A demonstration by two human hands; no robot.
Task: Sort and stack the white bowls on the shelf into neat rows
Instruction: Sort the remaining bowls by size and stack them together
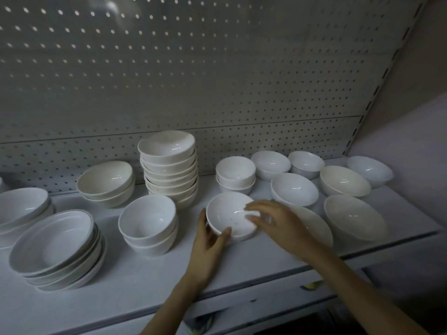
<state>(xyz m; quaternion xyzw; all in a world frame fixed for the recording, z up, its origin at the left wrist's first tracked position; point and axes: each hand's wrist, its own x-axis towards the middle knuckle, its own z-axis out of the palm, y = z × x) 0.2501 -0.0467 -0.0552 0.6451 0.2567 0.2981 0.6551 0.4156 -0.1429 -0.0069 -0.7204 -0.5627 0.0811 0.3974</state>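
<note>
A small white speckled bowl (229, 213) is tilted near the middle of the white shelf (145, 281). My left hand (209, 240) cups its near left side, thumb and fingers round the rim. My right hand (273, 221) hovers blurred over the bowl's right rim with fingers spread and loosely bent; whether it touches is unclear. It partly hides a wide bowl (316, 226) behind it. A tall stack of cream bowls (169, 165) stands behind, and a short stack of deep bowls (148, 223) sits to the left.
Shallow dishes (58, 247) are stacked at the front left, with more bowls (24, 209) at the far left and a cream pair (106, 182) behind. Several loose bowls (294, 188) crowd the right half. A perforated back panel (193, 81) and a side wall (411, 141) close the shelf.
</note>
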